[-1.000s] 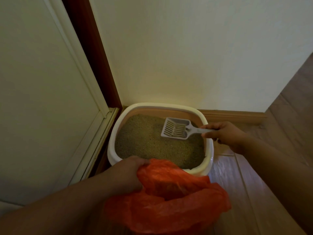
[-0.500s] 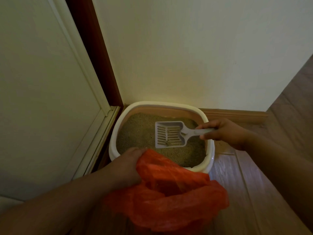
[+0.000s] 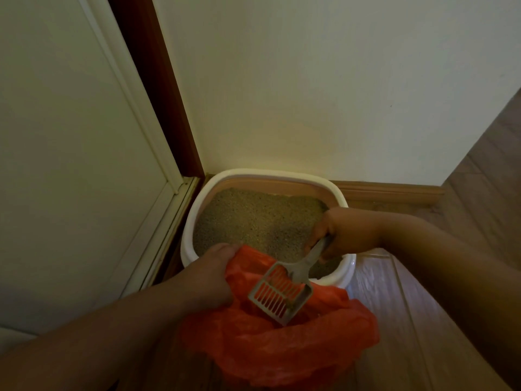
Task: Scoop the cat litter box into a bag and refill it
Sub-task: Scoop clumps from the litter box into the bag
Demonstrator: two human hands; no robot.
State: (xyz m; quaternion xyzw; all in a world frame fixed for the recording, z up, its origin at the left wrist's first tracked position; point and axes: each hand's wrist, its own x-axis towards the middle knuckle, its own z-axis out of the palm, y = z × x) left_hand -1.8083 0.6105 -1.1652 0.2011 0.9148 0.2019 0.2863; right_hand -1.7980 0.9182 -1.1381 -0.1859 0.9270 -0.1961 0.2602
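Note:
A white-rimmed litter box [image 3: 197,204] full of grainy tan litter [image 3: 253,221] sits in the corner on the floor. In front of it lies an orange plastic bag [image 3: 282,348] with its mouth open. My left hand [image 3: 208,277] grips the bag's left rim. My right hand [image 3: 344,232] holds the handle of a grey slotted scoop [image 3: 279,294]. The scoop head tilts down over the bag's opening, with a few bits of litter on it.
A white door [image 3: 70,165] with a dark brown frame [image 3: 158,86] stands close on the left. A pale wall [image 3: 324,94] and a wooden skirting board [image 3: 389,193] run behind the box. Wooden floor [image 3: 408,306] stretches to the right.
My right hand has lifted the scoop out of the litter and swung it towards me, over the bag's opening. My left hand has kept hold of the bag.

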